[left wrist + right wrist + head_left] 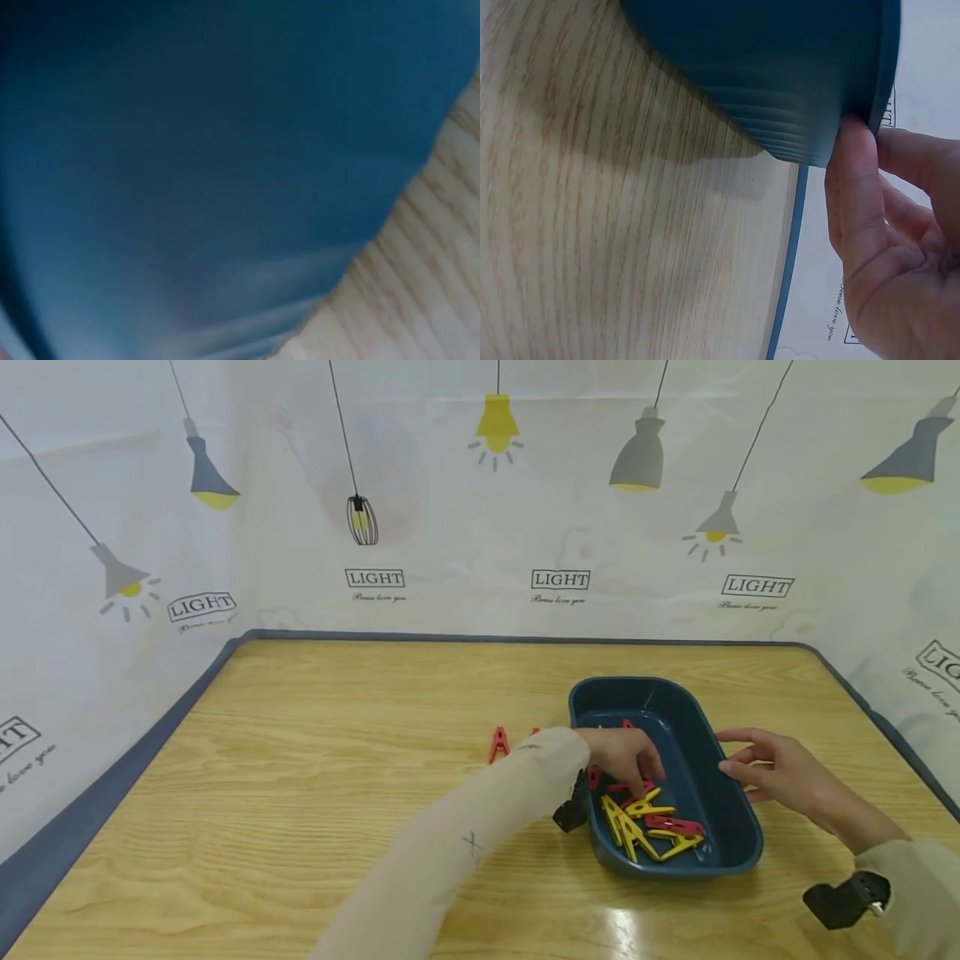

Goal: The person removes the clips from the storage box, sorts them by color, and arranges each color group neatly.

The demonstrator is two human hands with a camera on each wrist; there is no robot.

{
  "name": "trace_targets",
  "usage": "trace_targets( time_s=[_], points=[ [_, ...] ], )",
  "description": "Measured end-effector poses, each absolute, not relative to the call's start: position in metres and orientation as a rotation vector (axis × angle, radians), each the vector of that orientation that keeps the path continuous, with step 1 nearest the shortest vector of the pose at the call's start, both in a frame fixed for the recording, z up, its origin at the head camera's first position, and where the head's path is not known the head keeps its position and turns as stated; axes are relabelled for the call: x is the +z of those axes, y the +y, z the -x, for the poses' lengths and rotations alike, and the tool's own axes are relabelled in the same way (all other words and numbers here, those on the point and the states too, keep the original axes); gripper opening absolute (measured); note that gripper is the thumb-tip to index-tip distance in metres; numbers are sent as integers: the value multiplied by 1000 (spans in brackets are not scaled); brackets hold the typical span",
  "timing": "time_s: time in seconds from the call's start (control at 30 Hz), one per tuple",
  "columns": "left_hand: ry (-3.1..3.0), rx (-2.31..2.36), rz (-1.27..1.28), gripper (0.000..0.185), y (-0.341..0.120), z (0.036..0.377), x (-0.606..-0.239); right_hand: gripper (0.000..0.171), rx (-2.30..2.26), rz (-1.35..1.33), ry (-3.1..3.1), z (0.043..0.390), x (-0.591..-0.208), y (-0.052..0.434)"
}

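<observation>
A dark blue plastic basin (731,827) stands right of the middle of the table, holding several clothespins. My left hand (624,756) reaches over its left rim, fingers pointing down at the red clothespins (594,777); whether they pinch one is hidden. Nearer the front of the basin lie yellow clothespins (626,831) and a red clothespin (675,825). In the left wrist view the basin's wall (225,165) hides the left hand. My right hand (780,772) touches the basin's right side from outside; the right wrist view shows extended fingers (861,187) against the wall under the rim.
One red clothespin (498,745) lies on the wooden table (337,777) left of the basin, with part of another red piece (535,731) behind my left sleeve (465,835). A white sheet printed with lamps (450,527) surrounds the table at the back and sides.
</observation>
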State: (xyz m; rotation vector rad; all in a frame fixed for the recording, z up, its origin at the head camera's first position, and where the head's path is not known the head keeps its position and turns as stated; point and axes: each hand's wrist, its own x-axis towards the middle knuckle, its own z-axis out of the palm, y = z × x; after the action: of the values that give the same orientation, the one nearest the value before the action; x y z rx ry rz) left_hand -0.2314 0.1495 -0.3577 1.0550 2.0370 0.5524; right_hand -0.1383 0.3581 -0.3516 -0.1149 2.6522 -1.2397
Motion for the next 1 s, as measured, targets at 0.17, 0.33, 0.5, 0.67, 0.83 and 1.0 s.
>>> trace_targets(
  time_s=[0.17,0.33,0.5,0.67,0.83,1.0],
  points=[
    [2029,547,-1032,48,152,230,-360,55,-1245,115,2654,137,-350,357],
    [2060,493,-1031,43,154,230,-361,55,-1256,124,2651,137,-350,357],
    [2052,480,-1062,34,153,230,-360,55,-1257,114,2652,137,-351,356],
    [2045,473,-1076,29,153,229,-359,55,-1257,117,2655,136,-351,357],
    [2044,466,-1081,27,152,228,-358,54,-1254,114,2657,136,-351,357],
    [2059,429,-1108,25,151,228,-357,55,-1254,107,2647,137,-351,357]
  ],
)
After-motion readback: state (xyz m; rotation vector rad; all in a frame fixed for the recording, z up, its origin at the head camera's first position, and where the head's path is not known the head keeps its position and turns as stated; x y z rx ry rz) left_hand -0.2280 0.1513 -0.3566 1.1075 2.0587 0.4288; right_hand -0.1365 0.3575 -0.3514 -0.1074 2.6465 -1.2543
